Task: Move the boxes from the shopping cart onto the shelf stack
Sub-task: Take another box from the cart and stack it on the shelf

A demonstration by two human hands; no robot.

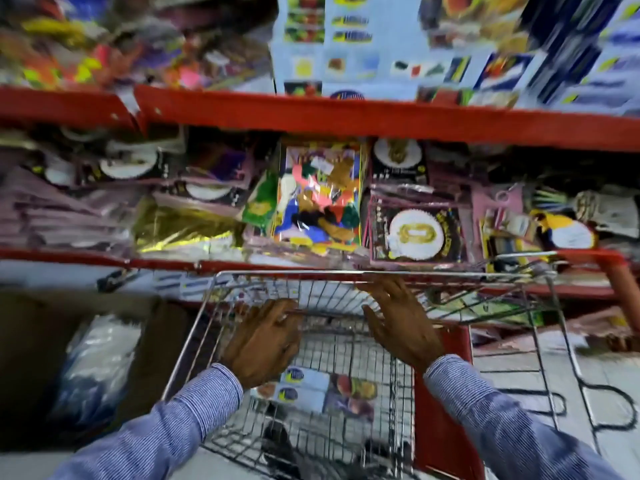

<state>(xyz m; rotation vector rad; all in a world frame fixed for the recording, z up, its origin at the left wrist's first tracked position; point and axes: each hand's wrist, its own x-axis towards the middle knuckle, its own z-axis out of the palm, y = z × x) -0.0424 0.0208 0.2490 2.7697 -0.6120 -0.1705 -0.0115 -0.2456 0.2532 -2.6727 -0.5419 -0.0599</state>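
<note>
Setting: shop aisle, red-edged metal shelving (346,121) across the upper view, pale tiled floor (606,372) at right; the whole view is motion-blurred.

Item 1: silver wire shopping cart (207,306), pushed up against the front edge of the lower shelf, with a red plastic panel (446,393) along its right side.

Item 2: pale blue printed cardboard boxes with fruit pictures (322,389), lying flat in the cart's bottom near its rear edge, just beside the left wrist; count cannot be told.

Item 3: stack of matching pale blue printed boxes (349,46) on the top shelf, centre to right corner.

Item 4: party goods in clear packets (318,199) crowding the middle shelf.

Item 5: brown cardboard carton holding clear plastic bags (100,368), on the floor left of the cart.

Left hand (265,341): inside the cart, fingers loosely curled, holding nothing.

Right hand (398,317): fingers spread wide, empty, fingertips near the cart's front rim.

Both arms in blue striped sleeves (491,403)
</note>
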